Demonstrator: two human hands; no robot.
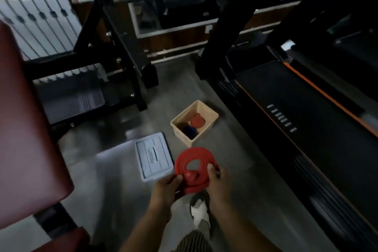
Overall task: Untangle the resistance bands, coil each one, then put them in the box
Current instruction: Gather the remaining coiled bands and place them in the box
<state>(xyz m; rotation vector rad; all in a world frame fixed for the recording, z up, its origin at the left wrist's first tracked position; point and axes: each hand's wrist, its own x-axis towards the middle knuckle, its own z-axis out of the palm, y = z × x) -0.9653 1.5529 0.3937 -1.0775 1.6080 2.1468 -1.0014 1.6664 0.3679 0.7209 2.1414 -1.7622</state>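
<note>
A gym or home exercise room is showing here. A treadmill (296, 112) with a black belt and orange side stripe is standing at right; a black steel rack frame (122, 51) is rising at centre left; a maroon padded bench (26, 120) is filling the left edge. A white radiator (38, 24) is sitting against the wood-panelled wall, above a grey floor (114, 180).

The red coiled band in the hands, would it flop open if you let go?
Probably: the red coiled band looks like soft rubbery loops, and both the left hand and right hand grip its edges to keep it wound. It seems light, held up by fingertips. Lying flat, it is unlikely to roll.
</note>
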